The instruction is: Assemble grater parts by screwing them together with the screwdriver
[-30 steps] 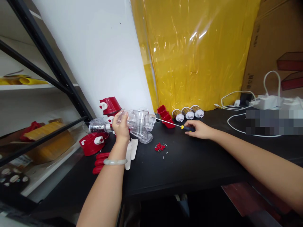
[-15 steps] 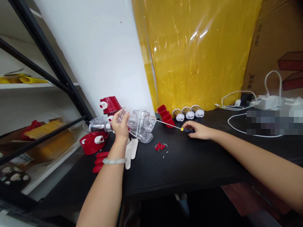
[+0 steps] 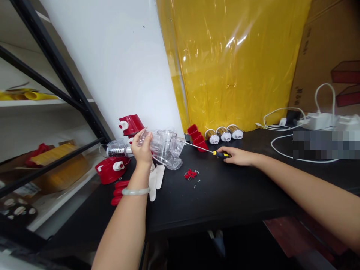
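My left hand (image 3: 143,146) is closed round a clear plastic housing (image 3: 168,150) lying tilted above the black table. In my right hand (image 3: 235,155) is a screwdriver (image 3: 221,154) with a black and yellow handle. Its long shaft points left, and the tip reaches the right side of the clear housing; whether it sits on a screw I cannot tell. Below the shaft lie small red parts (image 3: 190,174) and several loose screws (image 3: 198,180). Red bases with white knobs, one stacked (image 3: 131,125) and one lower (image 3: 110,170), stand left of my left hand.
Three drum graters (image 3: 224,134) and red hoppers (image 3: 197,138) line the back of the table (image 3: 225,198). White strips (image 3: 156,180) and red handles (image 3: 119,191) lie near my left wrist. White cables (image 3: 284,129) lie right; a metal shelf rack (image 3: 53,63) stands left.
The screwdriver handle has turned in my right hand, showing more yellow. My left hand and the clear housing have barely shifted.
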{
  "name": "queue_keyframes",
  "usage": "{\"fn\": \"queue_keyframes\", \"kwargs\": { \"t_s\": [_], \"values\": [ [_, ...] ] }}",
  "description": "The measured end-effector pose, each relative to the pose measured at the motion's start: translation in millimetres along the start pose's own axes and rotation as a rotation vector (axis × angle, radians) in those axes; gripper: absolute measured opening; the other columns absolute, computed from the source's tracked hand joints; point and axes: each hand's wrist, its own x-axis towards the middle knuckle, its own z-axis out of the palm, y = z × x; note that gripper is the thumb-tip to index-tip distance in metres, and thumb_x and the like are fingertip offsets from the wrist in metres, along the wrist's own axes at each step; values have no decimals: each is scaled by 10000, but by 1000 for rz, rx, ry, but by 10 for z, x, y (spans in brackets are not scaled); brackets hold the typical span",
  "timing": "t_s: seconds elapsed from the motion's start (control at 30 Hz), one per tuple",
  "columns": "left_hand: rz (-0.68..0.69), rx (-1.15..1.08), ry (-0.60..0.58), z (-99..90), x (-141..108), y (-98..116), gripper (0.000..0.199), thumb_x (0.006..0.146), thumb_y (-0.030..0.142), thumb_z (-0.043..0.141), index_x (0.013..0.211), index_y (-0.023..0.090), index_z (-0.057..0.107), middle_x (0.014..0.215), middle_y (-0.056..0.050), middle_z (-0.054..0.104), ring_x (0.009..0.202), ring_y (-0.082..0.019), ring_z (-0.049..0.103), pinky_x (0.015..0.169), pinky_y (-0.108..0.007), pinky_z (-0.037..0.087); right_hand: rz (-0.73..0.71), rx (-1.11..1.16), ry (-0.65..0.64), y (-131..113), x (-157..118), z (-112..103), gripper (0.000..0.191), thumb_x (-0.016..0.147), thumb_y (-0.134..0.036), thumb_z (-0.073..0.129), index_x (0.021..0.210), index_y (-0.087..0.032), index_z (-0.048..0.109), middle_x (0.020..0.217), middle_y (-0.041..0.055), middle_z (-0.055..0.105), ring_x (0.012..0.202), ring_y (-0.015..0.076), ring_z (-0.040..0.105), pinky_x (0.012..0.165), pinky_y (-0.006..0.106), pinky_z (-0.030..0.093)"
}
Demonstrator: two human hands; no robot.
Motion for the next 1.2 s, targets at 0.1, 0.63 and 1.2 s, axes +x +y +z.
{"fn": "queue_keyframes", "kwargs": {
  "t_s": [0.1, 0.63, 1.2],
  "values": [
    [4, 28, 7, 3, -5, 17, 391, 642, 384, 792, 941, 152, 695, 854, -45, 676, 745, -157, 646, 746, -301, 525, -40, 29, -83, 23, -34, -53, 520, 668, -147, 568, 1183, -217, 586, 1127, 50, 661, 1036, 230, 615, 903, 346, 465],
    [-17, -35, 44, 2, -2, 26, 368, 651, 388, 772, 926, 153, 702, 862, -49, 675, 735, -152, 632, 714, -284, 511, -17, 14, 278, 62, -21, -114, 458, 681, -545, 714, 871, -226, 446, 714, -31, 554, 620, 141, 523, 599, 280, 406],
    [-50, -77, 106, -27, 16, -72, 353, 645, 341, 773, 929, 138, 714, 825, -38, 667, 748, -157, 625, 743, -292, 486, 143, 635, -192, -161, -172, -120, 431, 739, -444, 760, 991, -236, 478, 898, 16, 629, 722, 129, 602, 530, 217, 384]
  ]
}}
